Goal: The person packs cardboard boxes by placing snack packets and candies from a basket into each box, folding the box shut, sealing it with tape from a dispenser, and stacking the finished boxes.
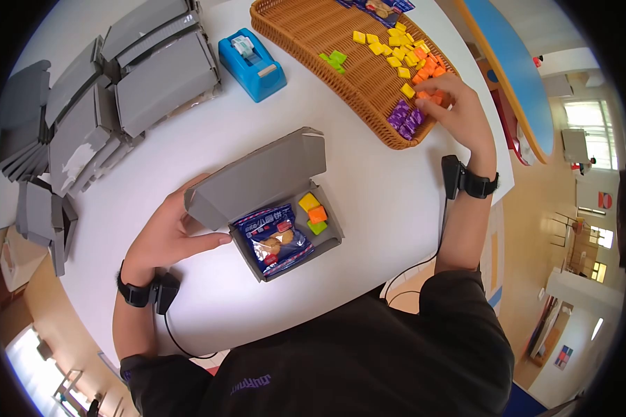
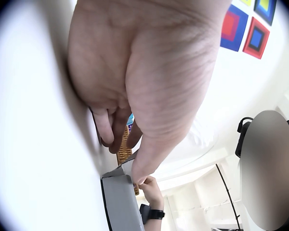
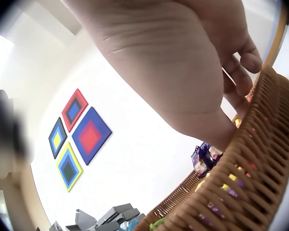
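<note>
My left hand (image 1: 170, 233) is at the left side of an open grey cardboard box (image 1: 334, 233), its thumb at the box's edge and its fingers behind the raised lid (image 1: 264, 174). Inside the box lies a blue packet of biscuits (image 1: 275, 240). Beside the packet are a yellow square candy (image 1: 308, 202), an orange one (image 1: 317, 215) and a green one (image 1: 318, 227). Over the right end of a wicker basket (image 1: 320, 62), my right hand (image 1: 459, 111) reaches down with bent fingers apart among orange candies (image 1: 431, 67), right by several purple ones (image 1: 405, 119).
The basket also holds yellow candies (image 1: 396, 52), green candies (image 1: 335, 60) and a blue packet (image 1: 382, 8) at its far end. A blue tape dispenser (image 1: 252, 66) stands left of the basket. Several grey boxes (image 1: 163, 87) are stacked at the table's far left.
</note>
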`<state>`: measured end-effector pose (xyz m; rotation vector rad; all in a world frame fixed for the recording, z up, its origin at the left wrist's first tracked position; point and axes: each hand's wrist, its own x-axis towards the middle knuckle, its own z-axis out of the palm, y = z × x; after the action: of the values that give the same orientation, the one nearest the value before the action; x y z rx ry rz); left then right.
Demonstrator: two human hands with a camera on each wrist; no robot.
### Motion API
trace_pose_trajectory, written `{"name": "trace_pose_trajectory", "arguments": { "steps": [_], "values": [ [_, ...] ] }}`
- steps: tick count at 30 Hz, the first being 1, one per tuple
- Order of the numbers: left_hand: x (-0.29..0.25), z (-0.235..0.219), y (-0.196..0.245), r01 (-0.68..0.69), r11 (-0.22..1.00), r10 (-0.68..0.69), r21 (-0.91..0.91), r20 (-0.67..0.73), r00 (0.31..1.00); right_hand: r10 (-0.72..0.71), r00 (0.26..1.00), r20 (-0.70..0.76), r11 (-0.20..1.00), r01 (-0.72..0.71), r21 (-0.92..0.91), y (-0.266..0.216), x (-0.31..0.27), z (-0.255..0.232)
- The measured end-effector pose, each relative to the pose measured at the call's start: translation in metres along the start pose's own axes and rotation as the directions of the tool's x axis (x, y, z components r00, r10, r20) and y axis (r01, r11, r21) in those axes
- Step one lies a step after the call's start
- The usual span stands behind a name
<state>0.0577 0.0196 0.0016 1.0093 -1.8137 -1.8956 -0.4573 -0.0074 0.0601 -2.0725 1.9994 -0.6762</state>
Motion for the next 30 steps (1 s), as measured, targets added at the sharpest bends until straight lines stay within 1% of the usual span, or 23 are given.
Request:
{"name": "trace_pose_trajectory", "arguments": {
  "steps": [2,3,5,9,11,12,14,15,17,18,19,20,21,22,23,24,25,27,29,30],
  "values": [
    [-0.001,0.001,0.000,0.013,0.999,-0.014,-0.035,-0.017,1.000,0.006,0.984,0.180,1.000,-0.008,0.011,-0.015,-0.003,-0.001],
    [-0.001,0.002,0.003,0.015,0.999,-0.017,-0.038,-0.029,0.999,-0.005,0.983,0.186,1.000,0.002,0.015,-0.020,-0.005,0.000],
    [0.002,0.001,0.012,0.005,0.999,-0.007,0.033,0.042,0.999,0.159,0.957,0.241,0.987,-0.153,-0.043,-0.027,-0.005,0.002],
    [0.002,0.003,0.012,-0.006,1.000,0.006,0.023,0.007,1.000,0.176,0.943,0.282,0.983,-0.182,-0.008,-0.025,-0.004,-0.001],
    [0.001,0.002,0.015,0.001,0.999,-0.002,0.045,0.009,1.000,0.029,0.991,0.133,0.996,-0.039,0.078,-0.022,-0.005,0.003],
    [0.001,0.001,0.015,0.018,0.999,-0.018,0.045,-0.002,1.000,0.023,0.989,0.145,0.995,-0.037,0.092,-0.025,-0.006,0.002],
    [0.002,-0.001,0.013,-0.095,0.986,0.091,0.134,0.037,0.995,-0.085,0.963,0.257,0.965,0.015,0.264,-0.040,-0.008,-0.011],
    [0.001,0.000,0.012,-0.078,0.988,0.075,0.133,0.030,0.997,-0.188,0.943,0.274,0.930,0.081,0.358,-0.054,-0.014,-0.010],
    [0.002,0.001,0.011,-0.055,0.997,0.054,0.052,0.018,0.998,-0.307,0.873,0.379,0.820,0.040,0.570,-0.088,-0.026,0.002],
    [0.001,0.000,0.011,-0.049,0.997,0.048,0.056,0.025,0.999,-0.411,0.813,0.413,0.806,0.113,0.581,-0.103,-0.031,0.013],
    [0.001,-0.001,0.011,-0.051,0.996,0.050,0.072,0.026,0.998,-0.482,0.735,0.477,0.793,0.134,0.594,-0.114,-0.035,0.024],
    [0.002,-0.001,0.010,-0.058,0.994,0.055,0.089,0.033,0.998,-0.488,0.691,0.533,0.805,0.120,0.582,-0.129,-0.042,0.031],
    [0.002,-0.001,0.008,-0.066,0.994,0.062,0.091,0.054,0.997,-0.496,0.651,0.574,0.787,0.059,0.614,-0.133,-0.049,0.041],
    [-0.001,0.000,0.004,-0.022,0.999,0.022,0.031,0.024,0.999,-0.482,0.664,0.571,0.794,0.055,0.605,-0.134,-0.055,0.049],
    [-0.001,0.001,0.003,0.021,0.999,-0.021,-0.028,-0.006,1.000,-0.538,0.638,0.551,0.789,0.150,0.596,-0.134,-0.060,0.056],
    [0.001,0.000,0.005,0.016,1.000,-0.016,-0.025,0.003,1.000,-0.595,0.601,0.534,0.773,0.245,0.585,-0.135,-0.064,0.060],
    [0.002,0.000,0.010,0.018,1.000,-0.018,-0.003,0.019,1.000,-0.591,0.607,0.531,0.775,0.244,0.583,-0.137,-0.066,0.062],
    [0.001,0.000,0.011,0.021,0.999,-0.022,0.024,0.036,0.999,-0.620,0.622,0.478,0.759,0.322,0.566,-0.139,-0.068,0.066],
    [0.000,0.001,0.007,0.041,0.996,-0.040,-0.081,0.012,0.999,-0.623,0.643,0.444,0.751,0.335,0.569,-0.138,-0.070,0.071],
    [0.001,0.001,0.007,0.040,0.996,-0.039,-0.078,0.015,0.999,-0.627,0.660,0.415,0.744,0.347,0.572,-0.138,-0.071,0.072]
  ]
}}
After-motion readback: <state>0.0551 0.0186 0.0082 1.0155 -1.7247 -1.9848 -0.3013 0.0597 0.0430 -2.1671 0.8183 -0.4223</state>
